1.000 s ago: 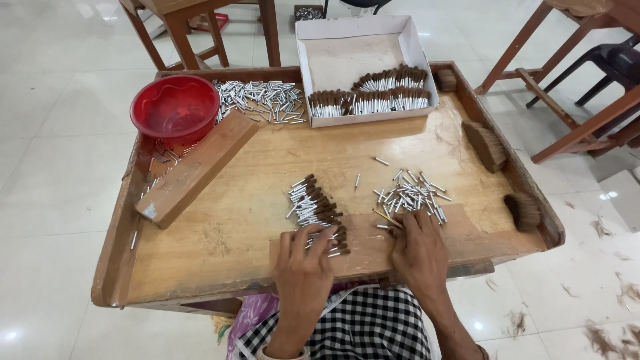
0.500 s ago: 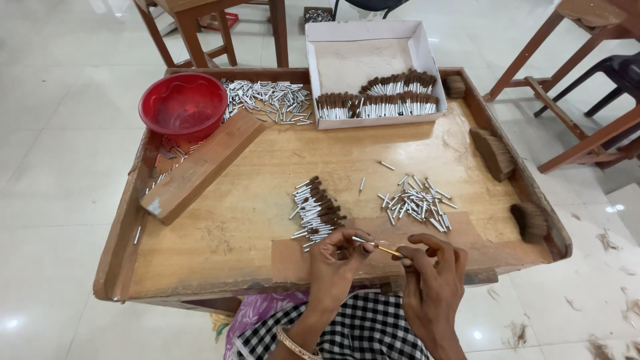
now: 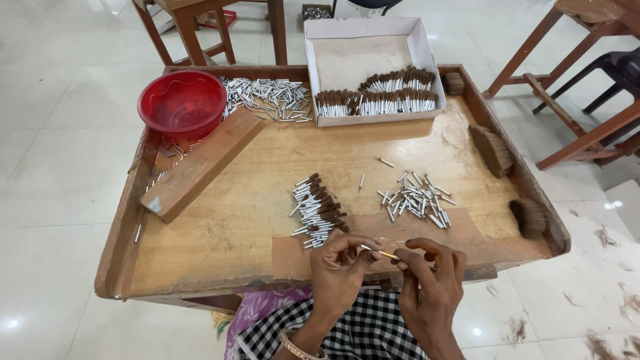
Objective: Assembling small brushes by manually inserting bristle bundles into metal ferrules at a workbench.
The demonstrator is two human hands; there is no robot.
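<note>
both hands pinched on one thin stick (image 3: pixel 381 253) over the tray's near edge: left hand (image 3: pixel 340 267), right hand (image 3: pixel 430 280). possibly a small silver tube on its end, too small to tell. finished brown-tipped pile (image 3: pixel 319 210) beside; loose tubes (image 3: pixel 417 200) left, plenty.

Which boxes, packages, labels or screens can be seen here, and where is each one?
White cardboard box: far edge of the wooden work tray, open, shallow, rectangular, holding rows of silver tubes with brown tips.
No labels, signs or screens in view.
</note>
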